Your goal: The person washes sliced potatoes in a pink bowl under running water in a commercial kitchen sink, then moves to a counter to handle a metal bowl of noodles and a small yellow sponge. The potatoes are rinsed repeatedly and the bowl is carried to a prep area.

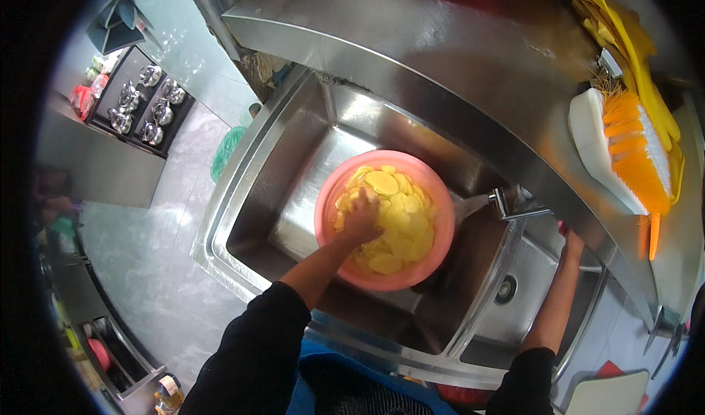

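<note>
A round pink plastic basin [329, 179] stands in the larger bowl of a stainless steel sink [253, 194]. Many yellow potato-like slices [405, 216] lie in water inside it. My left hand [361, 219] reaches into the basin, fingers spread over the slices, and grips nothing that I can see. Water runs from the chrome faucet [523, 213] towards the basin's right rim. My right hand [573, 242] is at the faucet's base, partly under the steel shelf edge; its fingers are mostly hidden, so its hold cannot be told.
A steel shelf [418, 35] overhangs the sink's far side. On it lie an orange-bristled brush [633, 156] and yellow rubber gloves [639, 62]. The smaller sink bowl [523, 283] with a drain is on the right. Metal kettles [129, 96] stand on a dark rack at left, beyond the tiled floor.
</note>
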Action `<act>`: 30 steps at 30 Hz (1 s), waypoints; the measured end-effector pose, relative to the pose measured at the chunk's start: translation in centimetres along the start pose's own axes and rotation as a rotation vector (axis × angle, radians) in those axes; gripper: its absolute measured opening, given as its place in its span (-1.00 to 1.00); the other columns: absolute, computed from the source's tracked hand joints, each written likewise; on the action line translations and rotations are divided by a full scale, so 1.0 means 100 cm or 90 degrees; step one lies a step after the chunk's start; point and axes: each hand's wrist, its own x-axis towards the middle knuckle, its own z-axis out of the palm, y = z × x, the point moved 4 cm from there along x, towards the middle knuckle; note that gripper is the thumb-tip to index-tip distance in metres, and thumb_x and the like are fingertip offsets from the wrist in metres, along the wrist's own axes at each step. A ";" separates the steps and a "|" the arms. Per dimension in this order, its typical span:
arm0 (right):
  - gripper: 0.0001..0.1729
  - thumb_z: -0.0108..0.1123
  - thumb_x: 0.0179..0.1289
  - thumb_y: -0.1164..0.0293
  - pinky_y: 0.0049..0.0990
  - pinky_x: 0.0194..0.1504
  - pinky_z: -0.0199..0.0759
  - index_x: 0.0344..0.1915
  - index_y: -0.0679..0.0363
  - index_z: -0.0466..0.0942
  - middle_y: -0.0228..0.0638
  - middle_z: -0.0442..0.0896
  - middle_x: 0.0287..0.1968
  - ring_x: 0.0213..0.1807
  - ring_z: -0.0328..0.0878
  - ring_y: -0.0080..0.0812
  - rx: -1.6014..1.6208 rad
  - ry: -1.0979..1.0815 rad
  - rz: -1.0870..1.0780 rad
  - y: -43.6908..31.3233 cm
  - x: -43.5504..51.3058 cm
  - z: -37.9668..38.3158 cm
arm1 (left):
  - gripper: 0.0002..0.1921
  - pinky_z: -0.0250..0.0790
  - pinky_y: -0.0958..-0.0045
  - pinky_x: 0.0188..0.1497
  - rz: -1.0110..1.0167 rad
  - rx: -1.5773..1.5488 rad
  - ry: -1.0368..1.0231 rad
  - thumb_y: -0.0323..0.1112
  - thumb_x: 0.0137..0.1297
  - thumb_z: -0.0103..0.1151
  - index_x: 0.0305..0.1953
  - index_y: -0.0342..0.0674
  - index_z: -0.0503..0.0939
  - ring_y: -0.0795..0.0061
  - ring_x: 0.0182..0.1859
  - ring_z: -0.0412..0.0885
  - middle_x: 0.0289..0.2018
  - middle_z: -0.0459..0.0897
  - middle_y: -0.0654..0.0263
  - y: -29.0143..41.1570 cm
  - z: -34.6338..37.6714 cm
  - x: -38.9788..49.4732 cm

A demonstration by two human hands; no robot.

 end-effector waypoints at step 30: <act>-0.64 0.07 0.24 0.35 -0.46 -0.36 0.54 0.02 0.21 0.38 -0.22 0.58 -0.14 -0.28 0.63 -0.34 0.007 0.031 -0.100 -0.006 -0.008 0.000 | -0.57 0.42 0.18 -0.16 -0.250 -0.256 0.317 -0.07 0.17 0.10 -0.06 -0.28 0.44 0.06 -0.20 0.58 -0.27 0.58 -0.01 -0.076 -0.102 -0.100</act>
